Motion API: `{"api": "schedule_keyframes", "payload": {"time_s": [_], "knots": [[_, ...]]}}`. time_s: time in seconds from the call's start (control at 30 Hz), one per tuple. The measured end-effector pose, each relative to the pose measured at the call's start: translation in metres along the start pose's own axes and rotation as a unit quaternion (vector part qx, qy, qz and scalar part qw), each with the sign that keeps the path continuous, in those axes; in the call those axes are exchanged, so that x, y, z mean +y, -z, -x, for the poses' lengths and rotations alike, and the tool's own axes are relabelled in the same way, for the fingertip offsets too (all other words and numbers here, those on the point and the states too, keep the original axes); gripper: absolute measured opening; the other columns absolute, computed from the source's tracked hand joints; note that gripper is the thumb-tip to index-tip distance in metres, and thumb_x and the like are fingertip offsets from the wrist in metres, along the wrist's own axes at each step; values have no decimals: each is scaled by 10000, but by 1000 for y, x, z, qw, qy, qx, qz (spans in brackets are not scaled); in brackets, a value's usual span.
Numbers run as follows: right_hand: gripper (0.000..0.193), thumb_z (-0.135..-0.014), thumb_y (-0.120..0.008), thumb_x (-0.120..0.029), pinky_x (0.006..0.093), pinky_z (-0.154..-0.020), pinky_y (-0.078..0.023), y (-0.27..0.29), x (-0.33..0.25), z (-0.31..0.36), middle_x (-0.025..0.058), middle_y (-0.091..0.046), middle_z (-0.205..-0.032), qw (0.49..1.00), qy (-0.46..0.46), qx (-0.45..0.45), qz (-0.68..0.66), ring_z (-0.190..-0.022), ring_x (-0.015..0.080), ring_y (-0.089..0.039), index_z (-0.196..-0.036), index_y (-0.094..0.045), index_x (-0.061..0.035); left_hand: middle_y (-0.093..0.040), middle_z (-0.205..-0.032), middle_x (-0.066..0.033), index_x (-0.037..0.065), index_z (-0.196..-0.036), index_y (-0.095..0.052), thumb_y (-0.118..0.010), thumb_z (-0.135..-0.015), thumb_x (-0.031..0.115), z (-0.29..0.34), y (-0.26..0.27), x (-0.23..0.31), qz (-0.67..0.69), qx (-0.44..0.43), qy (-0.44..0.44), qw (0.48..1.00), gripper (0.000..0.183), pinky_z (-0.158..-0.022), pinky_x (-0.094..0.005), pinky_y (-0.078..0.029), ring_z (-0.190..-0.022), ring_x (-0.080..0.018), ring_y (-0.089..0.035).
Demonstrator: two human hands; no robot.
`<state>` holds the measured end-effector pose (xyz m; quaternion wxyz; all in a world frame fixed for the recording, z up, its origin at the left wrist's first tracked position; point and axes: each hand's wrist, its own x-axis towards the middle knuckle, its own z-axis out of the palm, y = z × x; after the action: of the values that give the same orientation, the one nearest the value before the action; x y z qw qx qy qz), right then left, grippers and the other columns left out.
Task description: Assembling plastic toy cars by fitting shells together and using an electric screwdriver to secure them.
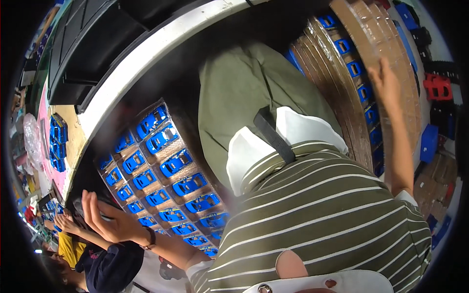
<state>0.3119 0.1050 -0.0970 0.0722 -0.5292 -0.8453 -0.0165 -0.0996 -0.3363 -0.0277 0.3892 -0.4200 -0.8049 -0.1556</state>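
My left hand (111,220) is raised, its fingers stretched and apart, with nothing in it. Next to it, beside my left leg, is a tray (163,152) with compartments of blue toy car bodies (177,163). On my other side, my right hand (386,85) grips the edge of a brown, empty-looking divided tray (403,73); its fingers are slightly blurred. Just inside that tray a row of blue car bodies (353,69) shows, on top of stacked brown trays (337,93).
A white-edged bench (132,61) with black bins (105,34) curves along the far left. More blue car bodies (58,141) lie on it. A co-worker in dark clothing (110,266) sits at lower left, hands near the bench. Red (437,87) and blue (429,143) plastic pieces are at far right.
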Motion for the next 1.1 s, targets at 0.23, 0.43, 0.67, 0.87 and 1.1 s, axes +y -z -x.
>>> {"api": "schedule_keyframes", "payload": {"time_s": [0.23,0.43,0.67,0.87,1.1], "knots": [[478,-798,-646,-236,302,-671,-424,44,61,-4,154,-602,-936,995,47,12,-93,-719,213,-535,-1184,-466,-22,-614,-893,-147,-86,-932,-571,-431,-883,-40,4,-8,50,242,-47,181,952,155,-790,-302,-471,-840,-208,-592],[442,-800,-636,-220,329,-672,-440,66,48,13,186,-611,-987,992,23,32,-121,-745,260,-582,-1173,-479,-44,-620,-859,-121,-24,-859,-617,-519,-797,-54,-28,-68,157,455,-276,99,841,119,-738,-293,-451,-807,-208,-586],[400,-787,-637,-173,348,-726,-469,44,33,26,167,-615,-1001,990,-13,32,-135,-925,306,-605,-1153,-495,-98,-579,-835,-85,45,-853,-603,-594,-785,64,-65,-157,310,608,-319,-156,711,72,-685,-346,-468,-795,-273,-569],[423,-759,-665,-122,319,-760,-461,85,36,23,138,-624,-974,972,-65,34,-225,-884,260,-616,-1157,-526,-79,-593,-872,-123,34,-904,-616,-603,-796,211,-74,-239,429,506,-265,-213,793,208,-717,-397,-465,-839,-302,-553],[423,-733,-662,-38,303,-807,-449,89,39,28,110,-612,-1009,969,-70,20,-236,-931,230,-598,-1135,-529,-35,-599,-904,-126,8,-890,-615,-652,-718,407,-65,-269,521,351,-245,-275,861,437,-796,-374,-390,-941,-289,-504]]}}
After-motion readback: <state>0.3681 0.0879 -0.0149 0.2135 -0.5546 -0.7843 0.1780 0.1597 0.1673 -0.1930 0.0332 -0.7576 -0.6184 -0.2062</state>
